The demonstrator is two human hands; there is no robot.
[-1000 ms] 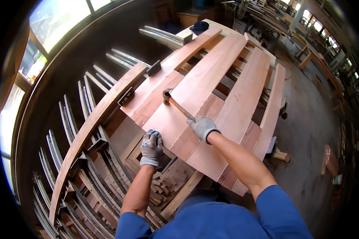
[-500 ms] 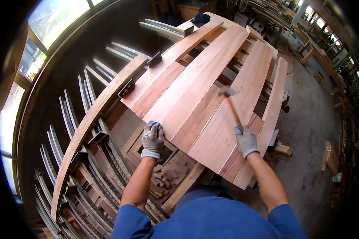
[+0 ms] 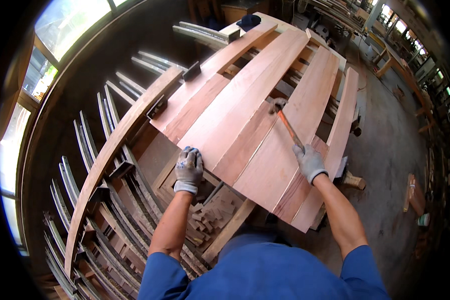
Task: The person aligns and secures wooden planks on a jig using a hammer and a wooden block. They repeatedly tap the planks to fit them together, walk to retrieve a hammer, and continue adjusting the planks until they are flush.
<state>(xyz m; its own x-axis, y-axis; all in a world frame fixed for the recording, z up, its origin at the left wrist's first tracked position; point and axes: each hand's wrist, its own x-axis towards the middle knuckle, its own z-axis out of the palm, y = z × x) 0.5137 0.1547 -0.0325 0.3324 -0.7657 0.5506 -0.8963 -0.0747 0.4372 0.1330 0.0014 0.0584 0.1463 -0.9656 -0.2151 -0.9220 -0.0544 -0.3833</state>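
My right hand (image 3: 311, 162), in a grey glove, is closed round the lower end of a hammer (image 3: 287, 127) with an orange handle. The hammer's head, slightly blurred, is over a short plank near the middle of a wooden panel (image 3: 220, 120); whether it touches the wood I cannot tell. The panel is made of long and short pinkish planks laid side by side, with open gaps toward the far end. At its near left corner my left hand (image 3: 189, 167), also gloved, has its fingers bent over the edge. Its thumb is hidden.
Left of the panel stands a row of metal clamp bars (image 3: 85, 145) with a long wooden strip (image 3: 120, 132) across them. Wood offcuts (image 3: 212, 215) lie below the near edge. A dark cap (image 3: 248, 22) rests at the far end; bundled wood (image 3: 415, 195) lies on the right-hand floor.
The hammer's head has shifted slightly left and up in the view, and is less blurred. My left hand keeps its place at the panel's corner; the whole view has shifted a little.
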